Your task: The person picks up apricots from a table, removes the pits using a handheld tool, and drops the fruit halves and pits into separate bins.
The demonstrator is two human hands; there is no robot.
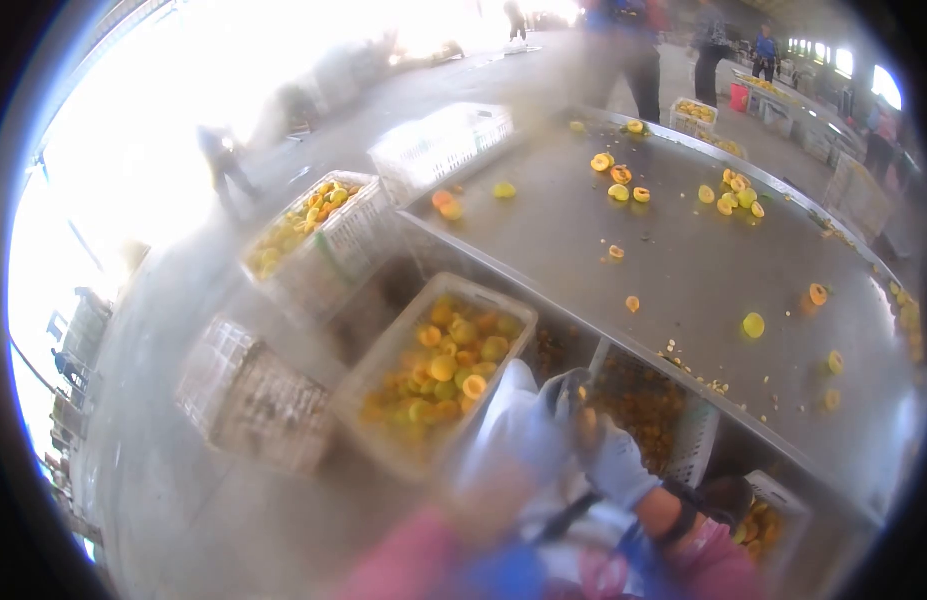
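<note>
Both hands are gloved and close together at the lower middle, over the table's near edge. My left hand (543, 425) is blurred, its fingers curled near a small dark thing I cannot make out. Touching or almost touching it, my right hand (618, 465) has its fingertips at an orange-brown piece, perhaps fruit. Left of the hands stands a crate (518, 305) full of yellow-orange fruit halves (443, 367). Beneath and right of them is a bin of dark brown pieces (648, 410).
Fruit halves (753, 325) and small pits lie on the metal table (543, 240). A full crate (358, 225), a white crate (443, 150) and stacked crates (258, 395) stand left. Another crate (778, 490) is lower right. People (708, 50) stand beyond the table.
</note>
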